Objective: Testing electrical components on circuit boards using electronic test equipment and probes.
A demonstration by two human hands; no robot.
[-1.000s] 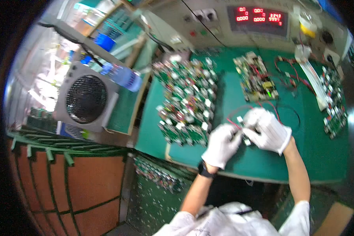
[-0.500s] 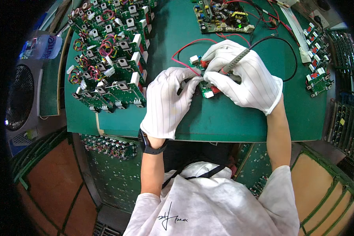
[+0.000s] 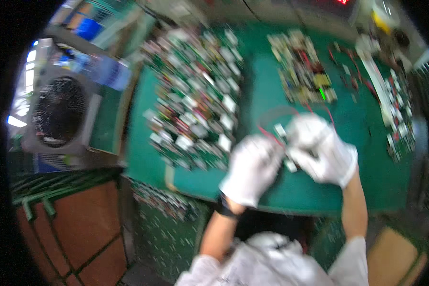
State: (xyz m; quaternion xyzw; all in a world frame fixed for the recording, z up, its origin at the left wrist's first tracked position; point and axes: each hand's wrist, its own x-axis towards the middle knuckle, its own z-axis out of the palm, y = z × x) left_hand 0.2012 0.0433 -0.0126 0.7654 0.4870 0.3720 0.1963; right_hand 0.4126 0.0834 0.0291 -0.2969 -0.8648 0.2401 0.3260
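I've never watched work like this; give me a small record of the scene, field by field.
White-gloved left hand: near thin red wire; black wristband
White-gloved right hand: near small white block
Grip: too blurred to tell what either holds
Surface: smooth green tabletop
Left of the hands: crowded green circuit boards
Far left: square grey fan with round black grille
Beyond the hands: tan circuit board with green light
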